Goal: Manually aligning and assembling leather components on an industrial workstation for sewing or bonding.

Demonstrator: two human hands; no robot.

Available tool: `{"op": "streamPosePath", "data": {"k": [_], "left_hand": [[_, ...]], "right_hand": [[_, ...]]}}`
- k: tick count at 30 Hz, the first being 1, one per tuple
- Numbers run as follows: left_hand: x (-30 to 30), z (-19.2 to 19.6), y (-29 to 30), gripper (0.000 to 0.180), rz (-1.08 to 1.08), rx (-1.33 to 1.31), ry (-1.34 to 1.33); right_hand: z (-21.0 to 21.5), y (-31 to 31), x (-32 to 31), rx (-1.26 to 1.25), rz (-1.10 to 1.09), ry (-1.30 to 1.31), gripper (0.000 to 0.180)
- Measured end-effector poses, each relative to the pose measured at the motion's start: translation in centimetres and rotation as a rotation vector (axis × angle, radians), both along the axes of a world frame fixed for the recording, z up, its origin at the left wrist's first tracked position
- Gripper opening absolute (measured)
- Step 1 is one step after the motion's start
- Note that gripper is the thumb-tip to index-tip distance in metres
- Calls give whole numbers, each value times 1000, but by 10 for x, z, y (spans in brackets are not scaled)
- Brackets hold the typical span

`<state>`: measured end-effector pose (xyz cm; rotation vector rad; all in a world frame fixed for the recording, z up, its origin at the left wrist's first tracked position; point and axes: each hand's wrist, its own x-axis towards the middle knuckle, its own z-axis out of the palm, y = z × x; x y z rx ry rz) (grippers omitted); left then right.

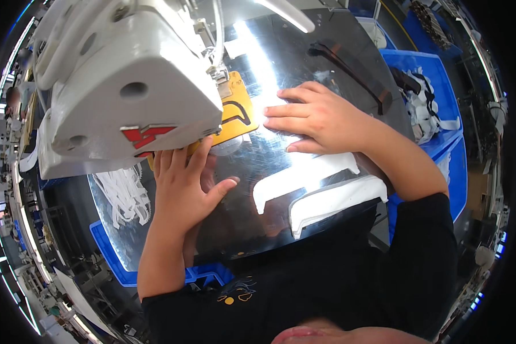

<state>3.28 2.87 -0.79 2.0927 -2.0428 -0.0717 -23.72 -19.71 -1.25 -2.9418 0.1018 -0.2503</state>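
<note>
Where the white sewing machine head (pixel 137 92) overhangs the left half of the table (pixel 223 232), a yellow plate (pixel 243 104) with a dark-edged slot lies flat beneath its needle end. The left hand (pixel 178 198) reaches in from the table's near edge, its grip spread: the fingers point forward at the plate's near side, and the thumb stands well apart over bare metal. The overhanging head hides some of those fingertips, so how firmly they press cannot be told. The right hand (pixel 327 120) lies palm down with its grip spread and pinches nothing; its fingertips are just beside the plate's right edge, though whether they touch it is unclear. Placed so, the hands probably steady the plate from two sides while keeping clear of the needle.

Two white shaped pieces, one farther in (pixel 304 175) and one nearer (pixel 338 203), lie near the table's near right corner, probably kept there within easy reach of the right hand. A heap of white strips (pixel 123 192) sits by the left edge, apart from the plate. Beyond the right edge, a blue bin (pixel 450 86) holds black and white cloth (pixel 421 106).
</note>
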Motion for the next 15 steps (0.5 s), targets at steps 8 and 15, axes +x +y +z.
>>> {"op": "streamPosePath", "data": {"k": [8, 15], "left_hand": [[-2, -1, -2, 88, 12, 45, 6], [4, -4, -3, 88, -3, 19, -31]], "right_hand": [[-3, 2, -2, 9, -25, 0, 53], [-1, 5, -2, -1, -29, 0, 53]]}}
